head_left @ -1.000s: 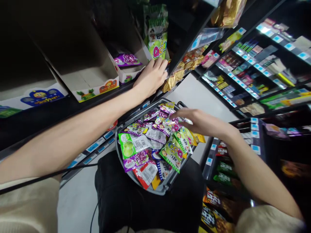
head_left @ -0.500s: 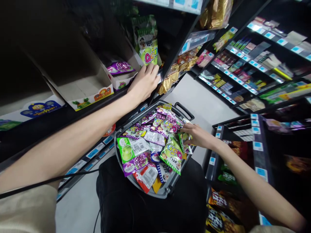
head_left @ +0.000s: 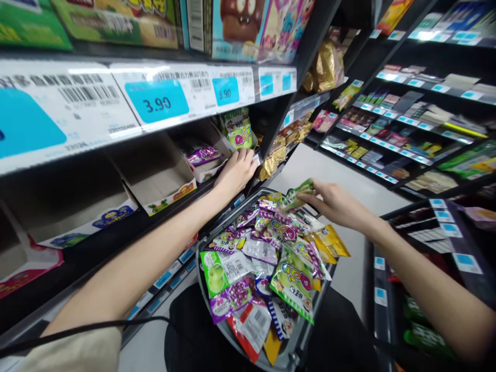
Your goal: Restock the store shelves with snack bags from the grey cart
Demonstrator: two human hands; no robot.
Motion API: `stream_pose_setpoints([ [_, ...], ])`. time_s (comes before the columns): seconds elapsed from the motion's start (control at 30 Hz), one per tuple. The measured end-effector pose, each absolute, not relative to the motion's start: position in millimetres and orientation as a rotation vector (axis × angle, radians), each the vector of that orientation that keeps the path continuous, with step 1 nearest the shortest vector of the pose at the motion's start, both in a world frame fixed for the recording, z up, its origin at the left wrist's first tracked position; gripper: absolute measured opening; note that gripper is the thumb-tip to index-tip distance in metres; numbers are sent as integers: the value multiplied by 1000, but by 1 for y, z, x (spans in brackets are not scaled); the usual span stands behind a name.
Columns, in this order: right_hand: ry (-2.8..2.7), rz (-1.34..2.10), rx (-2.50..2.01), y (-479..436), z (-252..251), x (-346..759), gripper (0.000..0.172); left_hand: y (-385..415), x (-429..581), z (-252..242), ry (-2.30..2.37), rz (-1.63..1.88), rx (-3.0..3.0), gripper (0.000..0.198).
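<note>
Right hand (head_left: 323, 199): thumb and fingers pinching a green packet (head_left: 298, 197), held above the far right part of a grey basket (head_left: 284, 356). The packet is tilted and partly blurred, so its print cannot be read.

Left hand (head_left: 238, 168): fingers bent over the front of a carton on the shelf, just below an upright green pouch (head_left: 239, 132). Fingertips not clearly visible; cannot tell whether they grip anything or merely rest there.

Basket: rests at the person's lap, filled with small packets in a loose, overlapping heap. Near the middle right lies a green-striped packet (head_left: 292, 281); at the left, a green and white packet (head_left: 227, 271) with apple artwork, purple packet (head_left: 232, 299) just below it. A red packet (head_left: 251, 325) lies at the near end; yellow packets (head_left: 329, 243) extend over the right rim.

Shelf: a purple pouch (head_left: 203, 155) lies in the next carton, left of the green pouch. Above, a price label (head_left: 157, 103) reads 3.90.
</note>
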State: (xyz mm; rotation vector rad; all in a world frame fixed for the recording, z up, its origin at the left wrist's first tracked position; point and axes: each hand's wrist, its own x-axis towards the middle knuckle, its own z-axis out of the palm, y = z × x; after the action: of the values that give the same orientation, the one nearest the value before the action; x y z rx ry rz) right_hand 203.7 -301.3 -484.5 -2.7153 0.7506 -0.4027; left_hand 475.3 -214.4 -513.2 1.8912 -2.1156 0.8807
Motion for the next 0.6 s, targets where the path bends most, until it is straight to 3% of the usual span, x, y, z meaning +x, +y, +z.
stream_pose_setpoints([
  [0.23,557,-1255,-2256,-318,-470,294,39,-217,475,-518,-2105,1039,1915,37],
  [0.43,548,-1421,-2336,-342,-467,352,61,-217,477,-518,-2123,1082,1887,33],
  [0.6,710,-1616,-2204,-363,-467,374,62,-215,476,-512,-2142,1041,1886,30],
])
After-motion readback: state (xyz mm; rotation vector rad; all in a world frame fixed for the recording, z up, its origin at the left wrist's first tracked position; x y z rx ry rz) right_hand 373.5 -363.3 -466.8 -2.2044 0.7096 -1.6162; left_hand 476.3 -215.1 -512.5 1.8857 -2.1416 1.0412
